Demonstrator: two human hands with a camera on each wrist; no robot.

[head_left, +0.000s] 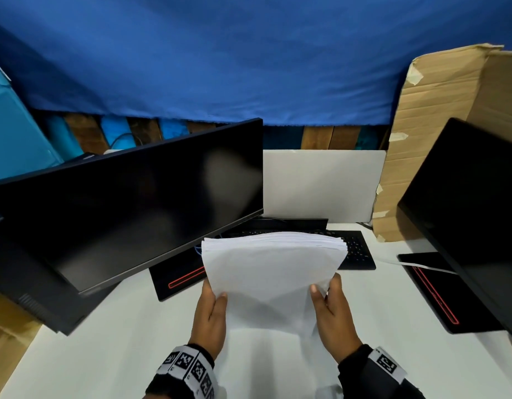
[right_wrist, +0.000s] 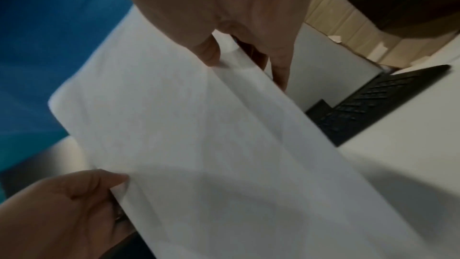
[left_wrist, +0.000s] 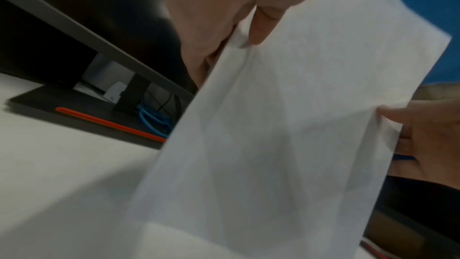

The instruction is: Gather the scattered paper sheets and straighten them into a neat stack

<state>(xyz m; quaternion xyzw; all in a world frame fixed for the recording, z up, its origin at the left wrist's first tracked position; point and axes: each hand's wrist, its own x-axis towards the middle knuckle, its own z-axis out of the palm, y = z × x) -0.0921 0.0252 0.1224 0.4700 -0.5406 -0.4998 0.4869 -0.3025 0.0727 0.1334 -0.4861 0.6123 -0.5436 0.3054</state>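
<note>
A bundle of white paper sheets (head_left: 272,269) stands upright over the white desk (head_left: 105,341), its top edges fanned slightly. My left hand (head_left: 211,309) grips the bundle's left edge, thumb on the near face. My right hand (head_left: 332,306) grips the right edge the same way. In the left wrist view the paper sheets (left_wrist: 286,125) fill the middle, with my left hand (left_wrist: 224,32) pinching them at the top and the right hand (left_wrist: 428,137) at the far edge. The right wrist view shows the paper sheets (right_wrist: 199,135) pinched by my right hand (right_wrist: 224,46).
A dark monitor (head_left: 128,208) leans at the left, its black base with a red line (head_left: 179,280) under it. A black keyboard (head_left: 355,249) lies behind the paper. A second monitor (head_left: 473,208) and base stand at the right, cardboard (head_left: 421,133) behind.
</note>
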